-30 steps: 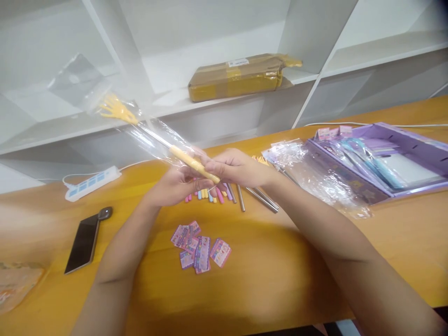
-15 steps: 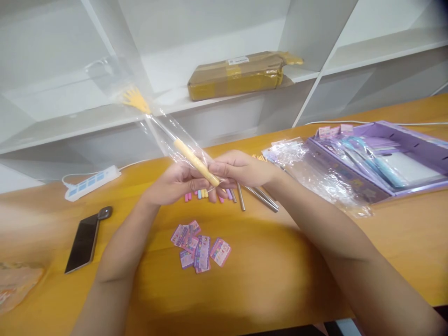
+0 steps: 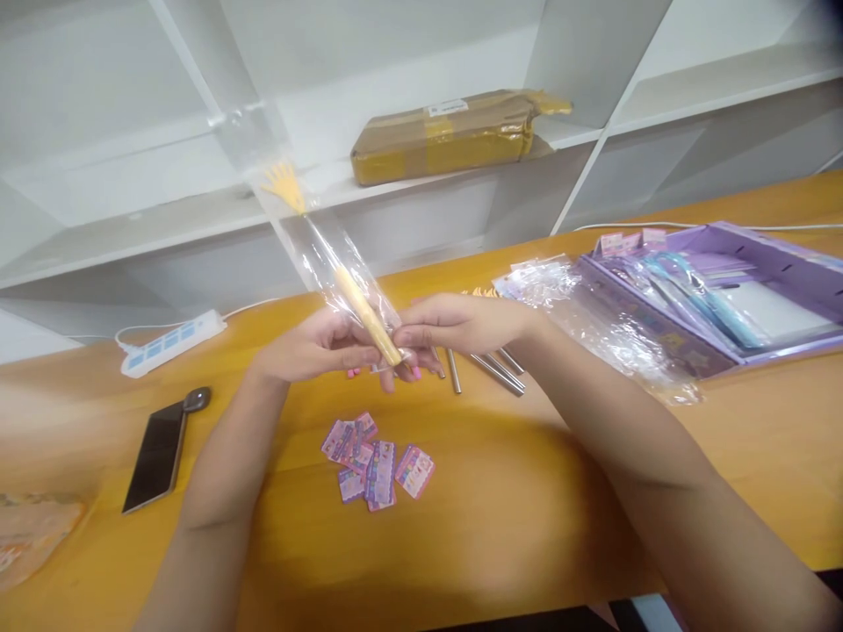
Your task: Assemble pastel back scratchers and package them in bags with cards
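Observation:
A clear plastic bag holds a yellow stick with a small hand-shaped head, tilted with the head up and to the left. My left hand supports the bag's lower end from the left, fingers behind it and thumb in front. From the right, my right hand pinches the bag's edge beside the handle. Below the hands, several pink and purple cards lie in a loose pile. Metal rods and small pink pieces are partly hidden behind my hands.
At the right, a purple box holds bagged items, with empty plastic bags beside it. A taped brown parcel rests on the shelf. To the left are a power strip, a phone and a mouse.
The bagged stick has turned more upright, its head shifting right and its handle end slightly left and down. Both hands still hold the bag.

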Motion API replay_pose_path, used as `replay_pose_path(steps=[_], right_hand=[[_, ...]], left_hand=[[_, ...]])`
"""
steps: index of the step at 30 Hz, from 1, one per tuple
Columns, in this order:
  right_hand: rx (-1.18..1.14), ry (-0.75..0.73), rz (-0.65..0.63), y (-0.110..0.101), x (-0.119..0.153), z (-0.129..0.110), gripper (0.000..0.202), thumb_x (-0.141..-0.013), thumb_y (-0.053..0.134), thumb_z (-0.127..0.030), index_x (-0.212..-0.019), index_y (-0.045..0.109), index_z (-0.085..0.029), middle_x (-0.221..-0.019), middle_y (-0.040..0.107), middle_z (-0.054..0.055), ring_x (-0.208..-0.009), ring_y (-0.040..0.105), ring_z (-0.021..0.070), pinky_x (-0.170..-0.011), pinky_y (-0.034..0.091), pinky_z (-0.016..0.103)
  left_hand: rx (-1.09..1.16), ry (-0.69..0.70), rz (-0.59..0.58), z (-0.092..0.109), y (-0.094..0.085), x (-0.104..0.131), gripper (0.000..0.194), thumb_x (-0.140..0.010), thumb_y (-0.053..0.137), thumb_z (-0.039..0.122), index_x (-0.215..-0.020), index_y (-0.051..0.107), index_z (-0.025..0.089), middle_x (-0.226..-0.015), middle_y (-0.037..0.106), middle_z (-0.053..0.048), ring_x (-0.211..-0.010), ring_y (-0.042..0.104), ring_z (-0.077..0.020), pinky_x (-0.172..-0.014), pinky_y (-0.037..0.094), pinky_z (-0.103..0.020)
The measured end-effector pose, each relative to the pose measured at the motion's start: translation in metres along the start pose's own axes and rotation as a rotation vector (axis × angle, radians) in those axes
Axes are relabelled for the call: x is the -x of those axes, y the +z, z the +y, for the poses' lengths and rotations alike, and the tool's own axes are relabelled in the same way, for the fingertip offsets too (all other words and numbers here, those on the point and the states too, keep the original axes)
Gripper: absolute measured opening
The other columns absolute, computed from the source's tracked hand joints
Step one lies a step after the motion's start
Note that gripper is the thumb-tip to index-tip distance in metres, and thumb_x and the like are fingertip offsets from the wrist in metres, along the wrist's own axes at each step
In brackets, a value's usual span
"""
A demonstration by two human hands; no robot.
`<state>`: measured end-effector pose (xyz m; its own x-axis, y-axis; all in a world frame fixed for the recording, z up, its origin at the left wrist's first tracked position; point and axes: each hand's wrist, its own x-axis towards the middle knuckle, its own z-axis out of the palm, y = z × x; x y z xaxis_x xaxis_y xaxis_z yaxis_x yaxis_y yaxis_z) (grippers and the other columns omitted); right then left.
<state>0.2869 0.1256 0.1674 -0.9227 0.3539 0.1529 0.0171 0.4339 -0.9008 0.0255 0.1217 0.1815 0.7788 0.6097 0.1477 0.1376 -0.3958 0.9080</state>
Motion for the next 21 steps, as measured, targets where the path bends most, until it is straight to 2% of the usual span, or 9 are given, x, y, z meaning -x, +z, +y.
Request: replay_pose_path(steps=[2, 3, 6, 8, 11, 15, 21], right_hand=[[0.149, 0.069, 0.059, -0.002, 0.0, 0.0, 0.046, -0.118, 0.044, -0.047, -0.109, 0.073, -0.013, -0.082, 0.067, 0.002, -0.068, 0.055, 0.008, -0.067, 0.047, 0.021], [0.223, 0.091, 0.092, -0.003, -0.001, 0.001, 0.044, -0.118, 0.042, -0.044, -0.109, 0.072, -0.013, -0.082, 0.066, 0.001, -0.068, 0.054, 0.0082, -0.066, 0.045, 0.021], [0.396, 0.101, 0.16, -0.004, -0.007, 0.009, 0.041, -0.117, 0.043, -0.04, -0.093, 0.066, -0.015, -0.077, 0.062, 0.0, -0.064, 0.048, 0.0087, -0.066, 0.039, 0.023], [0.429, 0.123, 0.152, -0.004, -0.013, 0.018, 0.04, -0.116, 0.044, -0.037, -0.09, 0.065, -0.015, -0.077, 0.063, 0.0, -0.062, 0.048, 0.0086, -0.066, 0.038, 0.024], [0.386, 0.241, 0.022, 0.0, -0.023, 0.033, 0.035, -0.115, 0.044, -0.032, -0.1, 0.07, -0.014, -0.089, 0.071, 0.002, -0.062, 0.053, 0.0073, -0.066, 0.04, 0.024], [0.405, 0.435, -0.219, 0.011, -0.036, 0.054, 0.03, -0.111, 0.05, -0.029, -0.109, 0.076, -0.014, -0.105, 0.076, 0.005, -0.072, 0.061, 0.0084, -0.069, 0.043, 0.022], [0.5, 0.566, -0.375, 0.026, -0.048, 0.073, 0.022, -0.104, 0.065, -0.026, -0.108, 0.083, -0.012, -0.093, 0.077, 0.005, -0.075, 0.064, 0.012, -0.07, 0.042, 0.024]], left_hand=[[-0.1, -0.058, -0.008, -0.001, -0.007, 0.0, 0.034, -0.088, 0.091, 0.049, -0.098, 0.079, 0.019, -0.092, 0.081, -0.011, -0.087, 0.08, -0.0267, -0.079, 0.066, -0.038], [-0.162, -0.079, 0.03, -0.003, -0.01, -0.001, 0.032, -0.09, 0.089, 0.048, -0.098, 0.079, 0.018, -0.097, 0.081, -0.011, -0.09, 0.078, -0.0249, -0.082, 0.064, -0.036], [-0.262, -0.071, 0.256, -0.016, -0.015, -0.009, 0.034, -0.098, 0.078, 0.053, -0.101, 0.078, 0.019, -0.104, 0.079, -0.008, -0.095, 0.074, -0.0203, -0.087, 0.06, -0.032], [-0.178, -0.017, 0.397, -0.027, -0.017, -0.016, 0.038, -0.102, 0.071, 0.057, -0.104, 0.076, 0.02, -0.104, 0.078, -0.007, -0.094, 0.072, -0.0183, -0.085, 0.059, -0.03], [0.021, 0.034, 0.547, -0.042, -0.02, -0.025, 0.037, -0.098, 0.077, 0.057, -0.107, 0.073, 0.021, -0.103, 0.078, -0.006, -0.092, 0.074, -0.0166, -0.08, 0.059, -0.027], [0.191, 0.032, 0.613, -0.052, -0.025, -0.032, 0.037, -0.092, 0.085, 0.054, -0.107, 0.073, 0.023, -0.1, 0.078, -0.005, -0.085, 0.075, -0.0154, -0.078, 0.061, -0.029], [0.159, 0.074, 0.732, -0.053, -0.024, -0.034, 0.036, -0.085, 0.092, 0.051, -0.102, 0.075, 0.024, -0.092, 0.077, -0.003, -0.083, 0.073, -0.0149, -0.077, 0.061, -0.028]])
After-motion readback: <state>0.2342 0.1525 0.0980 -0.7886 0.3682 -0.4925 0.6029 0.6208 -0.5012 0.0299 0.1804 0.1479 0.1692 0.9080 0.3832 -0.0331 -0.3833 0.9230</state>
